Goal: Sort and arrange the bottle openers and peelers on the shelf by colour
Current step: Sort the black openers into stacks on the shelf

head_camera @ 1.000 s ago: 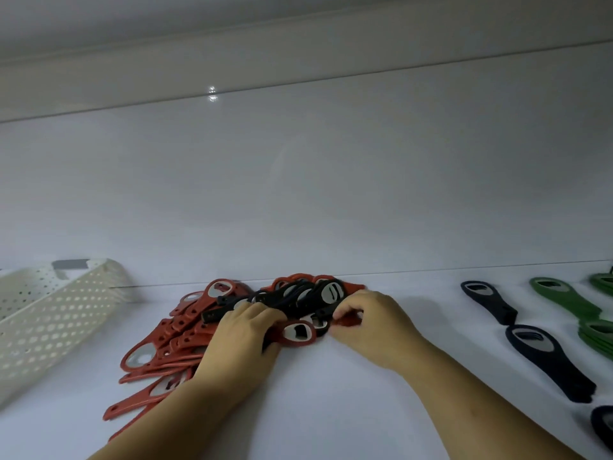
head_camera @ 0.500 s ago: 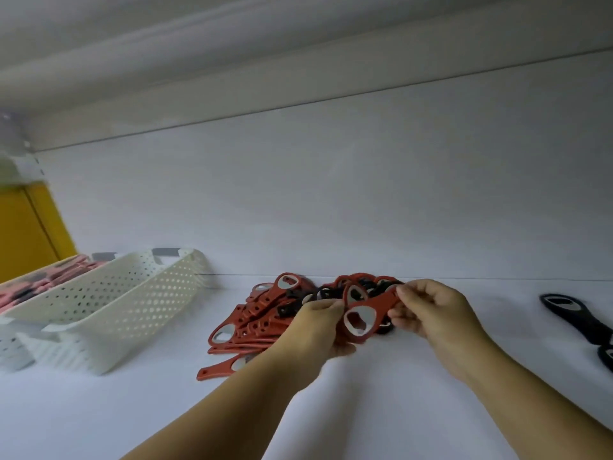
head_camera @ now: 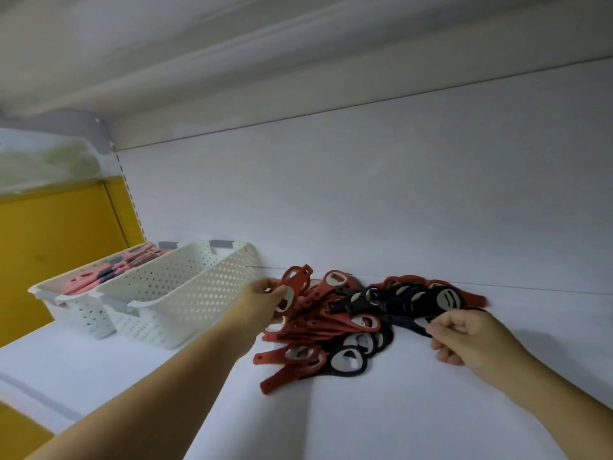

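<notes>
Leftward, white baskets (head_camera: 185,293) — left hand (head_camera: 262,303) gripping red opener (head_camera: 296,281)

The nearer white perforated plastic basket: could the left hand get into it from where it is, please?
Probably yes. The left hand, its grip round a red plastic bottle opener, is beside the end wall of the basket, nothing between, its top open.

Left hand (head_camera: 262,305), right hand (head_camera: 471,336) and both forearms are bare.

Two baskets (head_camera: 199,293); perhaps twenty openers (head_camera: 331,323).
</notes>
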A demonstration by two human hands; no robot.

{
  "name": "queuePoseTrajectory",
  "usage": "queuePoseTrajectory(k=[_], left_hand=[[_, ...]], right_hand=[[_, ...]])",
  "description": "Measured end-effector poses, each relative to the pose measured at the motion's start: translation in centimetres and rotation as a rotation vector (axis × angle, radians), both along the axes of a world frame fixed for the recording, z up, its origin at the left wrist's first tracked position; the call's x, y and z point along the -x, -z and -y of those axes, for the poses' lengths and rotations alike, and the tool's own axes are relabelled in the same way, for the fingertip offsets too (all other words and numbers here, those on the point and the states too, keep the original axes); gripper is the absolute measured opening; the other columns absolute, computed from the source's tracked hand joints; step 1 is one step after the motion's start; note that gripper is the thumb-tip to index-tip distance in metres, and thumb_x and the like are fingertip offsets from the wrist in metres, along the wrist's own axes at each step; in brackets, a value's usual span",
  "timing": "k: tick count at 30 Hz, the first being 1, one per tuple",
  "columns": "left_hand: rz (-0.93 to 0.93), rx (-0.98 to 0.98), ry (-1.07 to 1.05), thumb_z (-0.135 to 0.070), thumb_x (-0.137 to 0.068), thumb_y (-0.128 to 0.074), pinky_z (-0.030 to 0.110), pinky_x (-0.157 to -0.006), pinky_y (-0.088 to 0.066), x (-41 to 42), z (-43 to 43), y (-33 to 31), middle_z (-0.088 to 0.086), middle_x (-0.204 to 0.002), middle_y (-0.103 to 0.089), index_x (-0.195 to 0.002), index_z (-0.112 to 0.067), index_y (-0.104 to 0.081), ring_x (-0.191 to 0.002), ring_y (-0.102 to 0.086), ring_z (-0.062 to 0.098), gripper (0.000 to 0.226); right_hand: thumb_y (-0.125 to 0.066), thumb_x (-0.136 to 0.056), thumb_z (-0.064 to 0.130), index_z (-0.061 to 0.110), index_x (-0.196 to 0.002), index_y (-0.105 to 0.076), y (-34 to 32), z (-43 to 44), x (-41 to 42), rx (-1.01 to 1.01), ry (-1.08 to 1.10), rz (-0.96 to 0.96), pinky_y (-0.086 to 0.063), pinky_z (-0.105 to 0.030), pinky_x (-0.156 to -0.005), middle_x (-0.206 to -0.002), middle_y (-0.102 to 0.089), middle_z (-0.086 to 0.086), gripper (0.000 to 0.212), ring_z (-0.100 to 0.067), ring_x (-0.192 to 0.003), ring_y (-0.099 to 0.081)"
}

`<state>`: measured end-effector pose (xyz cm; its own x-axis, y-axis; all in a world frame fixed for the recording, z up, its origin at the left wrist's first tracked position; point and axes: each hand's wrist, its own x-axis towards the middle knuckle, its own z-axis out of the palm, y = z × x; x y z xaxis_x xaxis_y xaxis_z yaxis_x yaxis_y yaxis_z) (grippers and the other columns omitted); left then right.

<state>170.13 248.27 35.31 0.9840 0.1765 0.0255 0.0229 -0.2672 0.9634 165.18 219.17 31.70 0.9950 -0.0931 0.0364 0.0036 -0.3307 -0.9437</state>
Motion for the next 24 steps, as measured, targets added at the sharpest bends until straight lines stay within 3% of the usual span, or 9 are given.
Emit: queuePoseTrajectory(k=[3, 6, 9, 11, 12, 15, 17, 22, 24], left_hand=[[-0.012, -0.211, -0.138, -0.015, -0.095, -0.051, 0.024, -0.051, -0.033, -0.5, -2.2, 0.8, 0.005, -0.065, -0.052, -0.077, -0.008, -0.062, -0.054, -0.042, 0.015, 0.022], [-0.152, -0.406, -0.175, -0.018, -0.091, -0.055, 0.023, -0.05, -0.037, -0.7, -3.2, 1.7, 0.007, -0.061, -0.053, -0.067, -0.007, -0.059, -0.05, -0.044, 0.019, 0.027], [-0.204, -0.629, -0.149, -0.029, -0.089, -0.06, 0.03, -0.076, -0.05, -0.7, -3.3, 2.1, 0.012, -0.094, -0.065, -0.092, -0.014, -0.067, -0.081, -0.059, 0.024, 0.016], [-0.012, -0.881, -0.175, -0.035, -0.088, -0.061, 0.033, -0.096, -0.042, -0.1, -2.4, 2.0, 0.006, -0.122, -0.058, -0.115, -0.019, -0.062, -0.113, -0.051, 0.025, 0.031], [0.165, -0.917, -0.137, -0.033, -0.087, -0.062, 0.029, -0.095, -0.039, 0.6, -1.6, 1.8, 0.001, -0.121, -0.057, -0.115, -0.02, -0.063, -0.115, -0.049, 0.022, 0.03], [0.508, -0.868, 0.209, -0.023, -0.087, -0.06, 0.017, -0.072, -0.042, 4.0, 1.7, 1.2, -0.01, -0.091, -0.065, -0.088, -0.023, -0.07, -0.084, -0.058, 0.008, 0.011], [0.664, -0.996, 0.395, -0.031, -0.086, -0.051, 0.015, -0.064, -0.042, 5.1, 2.9, 2.1, -0.015, -0.076, -0.062, -0.075, -0.023, -0.067, -0.071, -0.054, 0.006, 0.021], [0.61, -1.233, 0.454, -0.061, -0.082, -0.022, 0.028, -0.089, -0.042, 4.1, 4.3, 4.4, -0.008, -0.112, -0.059, -0.115, -0.025, -0.064, -0.105, -0.051, 0.015, 0.064], [0.669, -1.274, 0.54, -0.058, -0.083, -0.022, 0.03, -0.083, -0.046, 3.6, 4.7, 4.2, -0.006, -0.103, -0.063, -0.105, -0.023, -0.068, -0.095, -0.056, 0.016, 0.062]], right_hand=[[-0.061, -0.091, 0.01, 0.006, -0.082, -0.068, -0.1, 0.1, -0.1, 0.006, 0.004, -0.002, -0.047, -0.017, -0.052, -0.072, -0.069, -0.01, 0.013, -0.016, -0.06, -0.062], [-0.06, -0.091, 0.01, 0.006, -0.083, -0.068, 0.1, 0.0, -0.1, 0.013, 0.001, 0.005, -0.047, -0.015, -0.051, -0.072, -0.068, -0.009, 0.012, -0.013, -0.059, -0.062], [-0.06, -0.091, 0.01, 0.005, -0.083, -0.068, 0.3, 0.0, -0.2, 0.023, 0.002, 0.013, -0.047, -0.013, -0.05, -0.071, -0.068, -0.008, 0.012, -0.013, -0.058, -0.061], [-0.059, -0.091, 0.008, 0.004, -0.083, -0.067, 0.3, 0.0, -0.2, 0.033, 0.004, 0.016, -0.047, -0.013, -0.049, -0.071, -0.067, -0.009, 0.012, -0.013, -0.057, -0.061], [-0.059, -0.091, 0.008, 0.004, -0.083, -0.067, 0.3, 0.0, -0.2, 0.045, 0.004, 0.017, -0.048, -0.013, -0.05, -0.071, -0.067, -0.008, 0.012, -0.013, -0.057, -0.061], [-0.062, -0.09, 0.012, 0.012, -0.078, -0.068, 0.6, -0.1, -0.2, 0.158, 0.001, 0.043, -0.056, -0.026, -0.066, -0.07, -0.068, -0.002, 0.013, -0.013, -0.061, -0.064], [-0.064, -0.088, 0.02, 0.021, -0.076, -0.069, 0.7, -0.4, -0.1, 0.349, -0.021, 0.083, -0.056, -0.032, -0.074, -0.072, -0.069, 0.005, 0.013, -0.011, -0.07, -0.066], [-0.064, -0.087, 0.03, 0.032, -0.077, -0.068, 0.6, -1.0, 0.4, 0.497, -0.07, 0.106, -0.054, -0.029, -0.079, -0.081, -0.068, 0.014, 0.011, -0.002, -0.081, -0.063], [-0.064, -0.087, 0.03, 0.033, -0.076, -0.066, 0.5, -0.8, 0.4, 0.486, -0.075, 0.103, -0.053, -0.028, -0.08, -0.083, -0.068, 0.014, 0.013, -0.001, -0.082, -0.063]])
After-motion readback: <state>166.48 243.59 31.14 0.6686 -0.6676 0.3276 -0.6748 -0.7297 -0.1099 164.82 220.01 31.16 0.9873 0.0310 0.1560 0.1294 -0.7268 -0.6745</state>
